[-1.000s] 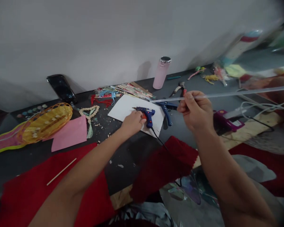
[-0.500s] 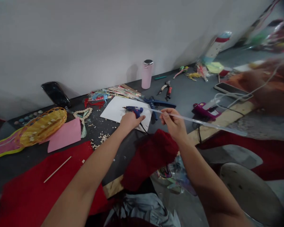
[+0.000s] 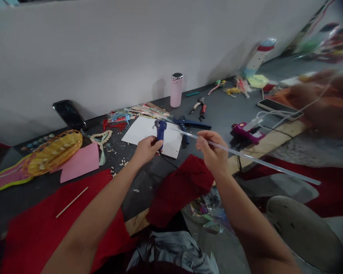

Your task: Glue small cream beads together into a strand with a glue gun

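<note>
My left hand (image 3: 149,149) is closed round the handle of a small blue glue gun (image 3: 161,131), which points away from me above a white sheet (image 3: 171,144). A dark cord trails from the handle's lower end. Between the fingers of my right hand (image 3: 213,150) is a long translucent glue stick (image 3: 263,162). Its tapered left tip lies just right of the glue gun, apart from it, and the long end slants down to the right. Below the hands, dark red cloth (image 3: 185,182) hangs over the table edge.
Behind the sheet lie blue-handled pliers (image 3: 193,124), and a pink tumbler (image 3: 176,90) stands near the wall. A yellow basket (image 3: 55,152), pink paper (image 3: 80,163) and red felt (image 3: 65,224) with a thin stick are at left. At right are a purple power socket (image 3: 248,132) and another person's blurred hand.
The glue stick's tip, earlier at the back of the glue gun, is now apart from it. My left hand has drawn back and turned the glue gun; my right hand has shifted slightly right.
</note>
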Demonstrator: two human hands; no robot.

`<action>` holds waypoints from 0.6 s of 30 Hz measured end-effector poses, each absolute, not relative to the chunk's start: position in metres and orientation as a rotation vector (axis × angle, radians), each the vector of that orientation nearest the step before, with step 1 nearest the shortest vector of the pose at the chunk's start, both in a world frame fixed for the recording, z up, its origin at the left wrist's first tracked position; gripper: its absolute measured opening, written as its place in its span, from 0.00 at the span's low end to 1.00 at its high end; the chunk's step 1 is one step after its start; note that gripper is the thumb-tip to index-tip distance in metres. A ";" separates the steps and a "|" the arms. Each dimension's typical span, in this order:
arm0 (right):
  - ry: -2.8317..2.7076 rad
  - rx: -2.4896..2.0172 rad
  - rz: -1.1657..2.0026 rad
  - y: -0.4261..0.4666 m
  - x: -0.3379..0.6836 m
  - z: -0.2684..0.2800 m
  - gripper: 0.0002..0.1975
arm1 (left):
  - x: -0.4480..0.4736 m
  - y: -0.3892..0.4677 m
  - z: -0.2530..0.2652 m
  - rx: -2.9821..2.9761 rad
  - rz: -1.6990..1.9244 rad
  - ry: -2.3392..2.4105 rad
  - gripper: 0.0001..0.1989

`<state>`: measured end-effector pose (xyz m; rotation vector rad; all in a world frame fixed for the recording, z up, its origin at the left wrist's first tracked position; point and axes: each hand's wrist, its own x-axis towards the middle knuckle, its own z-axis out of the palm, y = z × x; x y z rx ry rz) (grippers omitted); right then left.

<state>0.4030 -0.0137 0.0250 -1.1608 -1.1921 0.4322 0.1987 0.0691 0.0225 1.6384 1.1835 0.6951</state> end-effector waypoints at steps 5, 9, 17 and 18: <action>-1.281 -1.099 0.408 -0.023 0.382 0.039 0.10 | 0.187 0.055 0.023 1.544 0.779 1.123 0.14; -1.408 -1.141 0.303 -0.029 0.374 0.045 0.09 | 0.182 0.049 0.020 1.576 0.813 1.136 0.14; -1.600 -1.227 0.153 -0.033 0.366 0.052 0.08 | 0.170 0.039 0.020 1.682 0.819 1.252 0.13; -1.623 -1.232 0.132 -0.033 0.365 0.054 0.08 | 0.169 0.038 0.021 1.722 0.811 1.281 0.14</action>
